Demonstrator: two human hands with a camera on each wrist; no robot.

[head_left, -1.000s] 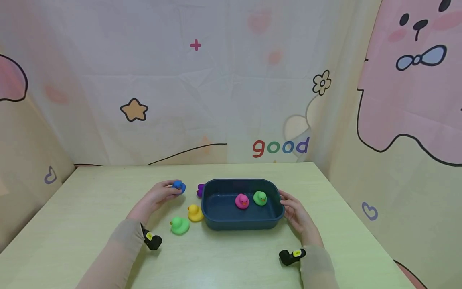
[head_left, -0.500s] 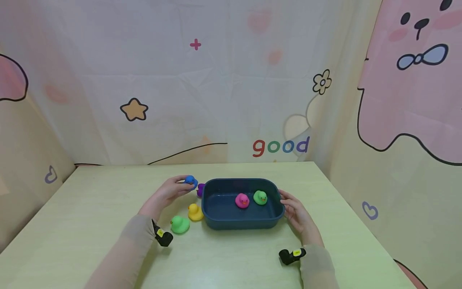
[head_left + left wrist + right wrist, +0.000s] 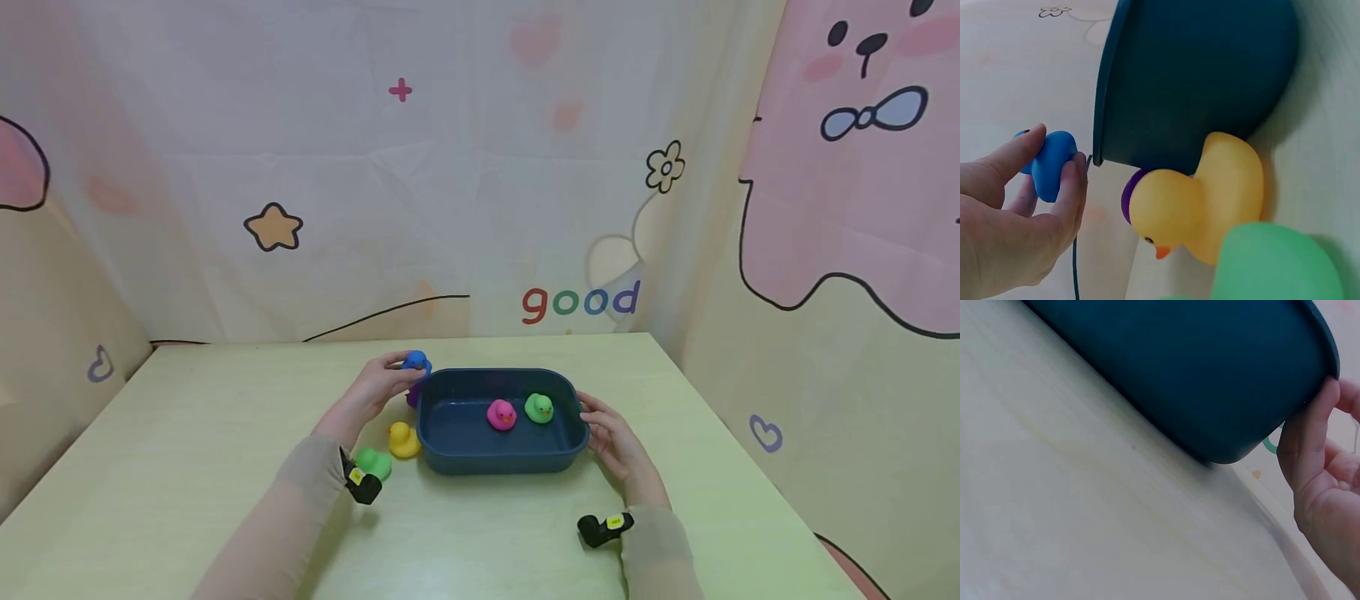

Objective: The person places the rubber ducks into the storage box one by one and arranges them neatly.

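My left hand (image 3: 378, 385) pinches a blue rubber duck (image 3: 416, 362) between thumb and fingers, raised at the left end of a dark blue bin (image 3: 495, 463). In the left wrist view the blue duck (image 3: 1055, 164) shows beside the bin's rim. Behind it a purple duck (image 3: 412, 397) is mostly hidden. Inside the bin sit a pink duck (image 3: 502, 415) and a green duck (image 3: 539, 408). My right hand (image 3: 618, 442) touches the bin's right end, its fingers fairly straight against the wall just under the rim, as the right wrist view shows.
On the table (image 3: 480, 533), left of the bin, stand a yellow duck (image 3: 403, 440) and another green duck (image 3: 372, 464), partly covered by the left wrist camera (image 3: 363, 485). Printed cloth walls (image 3: 337, 167) rise behind the table and at both sides.
My left hand has carried the blue duck right and up, from the open table to beside the bin's left rim, over the purple duck in view. The right hand stays at the bin.
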